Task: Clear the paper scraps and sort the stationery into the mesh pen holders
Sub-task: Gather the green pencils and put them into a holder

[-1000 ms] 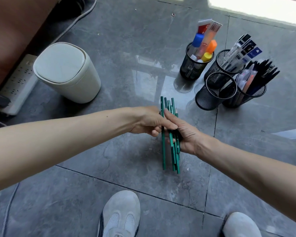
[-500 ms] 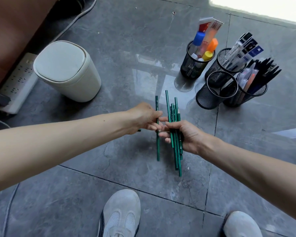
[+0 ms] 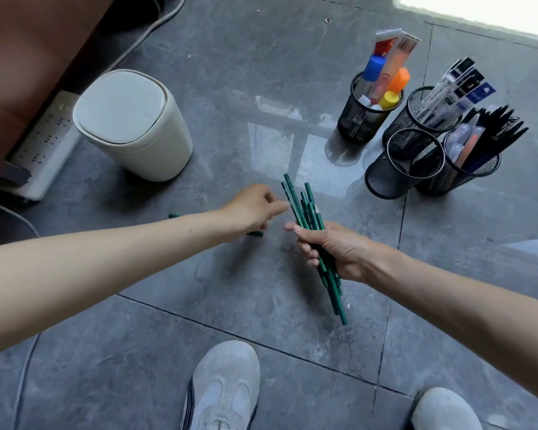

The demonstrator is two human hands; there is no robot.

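My right hand [image 3: 336,248] grips a bundle of green pencils [image 3: 305,209] that fans up and to the left, with the lower ends hanging past my palm. My left hand [image 3: 252,207] hovers just left of the bundle, fingers loosely curled and holding nothing. One green pencil [image 3: 255,233] lies on the floor, mostly hidden under my left wrist. At the right stand several black mesh pen holders: an empty one [image 3: 382,178] nearest me, one with glue sticks and markers [image 3: 359,119], one with boxed pens [image 3: 416,100], and one with dark pens [image 3: 472,176].
A cream lidded bin [image 3: 131,125] stands on the grey tiled floor at the left. A white power strip [image 3: 44,141] lies beside it, against brown furniture [image 3: 28,41]. My two pale shoes [image 3: 224,389] [image 3: 444,411] are at the bottom edge.
My left hand passed a pencil into the bundle, let go and drew back to the left. My right hand tilted the bundle and shifted slightly right.
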